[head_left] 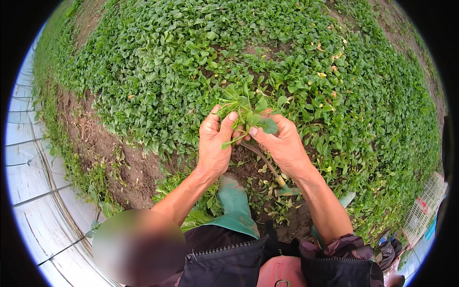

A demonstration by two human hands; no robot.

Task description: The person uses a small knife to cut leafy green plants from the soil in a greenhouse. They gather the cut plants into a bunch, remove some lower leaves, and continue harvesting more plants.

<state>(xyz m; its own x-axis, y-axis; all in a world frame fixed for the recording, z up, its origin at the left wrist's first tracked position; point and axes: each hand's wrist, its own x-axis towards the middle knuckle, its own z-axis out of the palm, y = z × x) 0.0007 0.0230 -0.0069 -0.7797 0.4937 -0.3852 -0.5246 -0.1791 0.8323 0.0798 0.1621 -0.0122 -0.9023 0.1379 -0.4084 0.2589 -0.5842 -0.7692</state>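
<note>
A small bunch of leafy greens (248, 112), spinach-like with rounded leaves and thin stems, is raised above the bed between my two hands. My left hand (216, 138) pinches its left side with thumb and fingers. On the other side my right hand (283, 143) grips the stems and leaves, its thumb tip pressed near a broad leaf. Some fingertips are hidden behind the foliage. Below the hands a tool with a curved brown metal neck, a pale collar and a green end (287, 190) slants over the soil; whether it touches a hand I cannot tell.
Dense low greens (162, 71) cover the bed ahead and to the right. Bare brown soil (129, 172) borders it on the left, beside a pale panelled sheet (36, 177). My green rubber boot (234, 198) stands below my hands. A white plastic crate (423, 210) sits at right.
</note>
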